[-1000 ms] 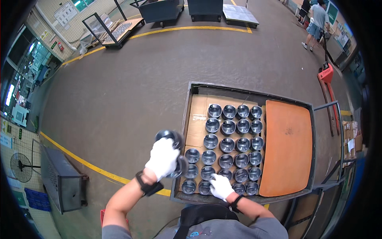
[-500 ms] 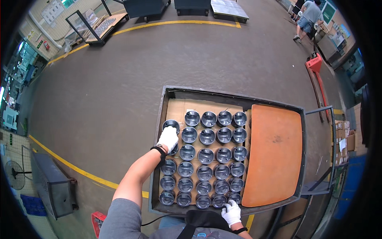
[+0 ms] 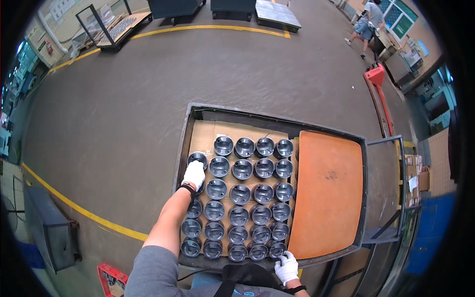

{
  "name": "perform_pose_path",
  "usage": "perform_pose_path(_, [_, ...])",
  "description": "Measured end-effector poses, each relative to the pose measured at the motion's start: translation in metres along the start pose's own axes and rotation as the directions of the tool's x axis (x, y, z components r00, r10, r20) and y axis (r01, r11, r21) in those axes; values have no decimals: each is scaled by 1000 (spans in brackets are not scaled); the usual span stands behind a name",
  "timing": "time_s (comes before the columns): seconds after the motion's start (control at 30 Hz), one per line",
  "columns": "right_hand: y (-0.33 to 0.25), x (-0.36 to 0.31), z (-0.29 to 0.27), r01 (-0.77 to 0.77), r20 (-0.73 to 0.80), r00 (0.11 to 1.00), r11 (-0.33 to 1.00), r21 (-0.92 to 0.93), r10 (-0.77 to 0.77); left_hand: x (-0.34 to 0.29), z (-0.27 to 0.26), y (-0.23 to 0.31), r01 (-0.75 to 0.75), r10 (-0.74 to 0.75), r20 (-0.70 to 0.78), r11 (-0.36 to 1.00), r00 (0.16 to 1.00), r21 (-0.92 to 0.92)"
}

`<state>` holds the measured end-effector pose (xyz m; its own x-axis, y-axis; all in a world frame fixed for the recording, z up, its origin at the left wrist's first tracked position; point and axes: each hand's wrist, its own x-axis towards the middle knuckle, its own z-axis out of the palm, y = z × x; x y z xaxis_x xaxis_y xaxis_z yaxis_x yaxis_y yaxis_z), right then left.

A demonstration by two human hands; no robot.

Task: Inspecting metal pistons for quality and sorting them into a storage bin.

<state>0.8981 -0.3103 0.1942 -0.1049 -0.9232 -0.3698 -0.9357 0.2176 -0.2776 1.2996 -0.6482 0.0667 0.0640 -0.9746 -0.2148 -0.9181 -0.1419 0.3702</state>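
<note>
1. The tray (image 3: pixel 247 118), lower centre of the frame, has cardboard (image 3: pixel 204 134) inside, with round dark parts (image 3: pixel 240 194) standing on it in rows, open side up.
2. An orange mat (image 3: pixel 326 198) covers the tray's right portion.
3. The left hand (image 3: pixel 194 173) is over the leftmost column, fingers at the near edge of its topmost part (image 3: pixel 197 157); it partly hides the part below. I cannot tell whether its grip is pinching.
4. The right hand (image 3: pixel 287 269) is at the tray's near edge, beside the lower-right part, fingers bent; whether its grip is closed, I cannot tell.
5. Around: a red box (image 3: pixel 103 278) at lower left, a grey bin (image 3: pixel 52 232) at left, a red pallet jack (image 3: pixel 376 75) and a person (image 3: pixel 370 20) at upper right.
</note>
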Motion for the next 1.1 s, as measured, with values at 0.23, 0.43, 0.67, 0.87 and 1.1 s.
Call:
perform_pose_path(0.23, [-16, 29, -11, 288, 118, 950, 957, 19, -289, -50, -34, -37, -181, 213, -147, 962, 966, 207])
perform_pose_path(0.43, [-48, 45, 1, 608, 257, 765, 794, 16, -591, -267, -82, 9, -113, 86, -296, 991, 951, -77])
perform_pose_path(0.67, [-118, -34, 26, 955, 403, 99, 200, 217, -910, -676, 0, 77, 742, -804, 16, 540, 594, -397])
perform_pose_path(0.87, [-131, -159, 80, 786, 764, -559, -499, 366, -320, -912, 132, 302, 687, -911, 356, -395, -207, -611])
perform_pose_path(1.1, [-124, -384, 122, 166, 519, -823, -775, 610, 232, -914, 298, 557, -181, -377, 652, -761, -658, -623])
